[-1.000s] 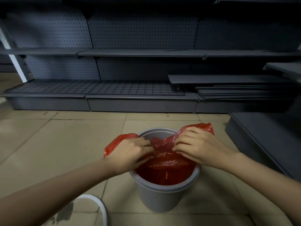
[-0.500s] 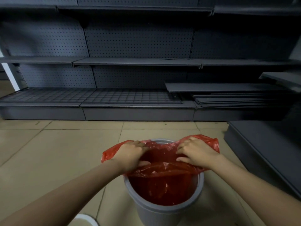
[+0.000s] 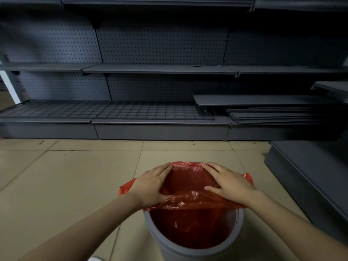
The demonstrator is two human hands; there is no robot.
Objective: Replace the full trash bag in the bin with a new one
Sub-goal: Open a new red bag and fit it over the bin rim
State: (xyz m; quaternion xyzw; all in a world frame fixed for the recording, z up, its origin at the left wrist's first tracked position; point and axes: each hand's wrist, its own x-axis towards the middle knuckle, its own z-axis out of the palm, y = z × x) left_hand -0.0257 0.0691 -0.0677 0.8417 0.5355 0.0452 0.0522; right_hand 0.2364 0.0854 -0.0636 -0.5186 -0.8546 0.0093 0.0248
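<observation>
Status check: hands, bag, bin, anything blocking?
Both hands, left hand and right hand, spread the red bag mouth over the grey bin. Far edge draped, near rim bare. Nothing blocking.

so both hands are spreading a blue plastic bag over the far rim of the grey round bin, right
Not quite: the thin plastic bag is red, not blue, as the head view shows. The rest holds: the left hand and right hand are spreading it over the far rim of the grey round plastic bin.
</observation>
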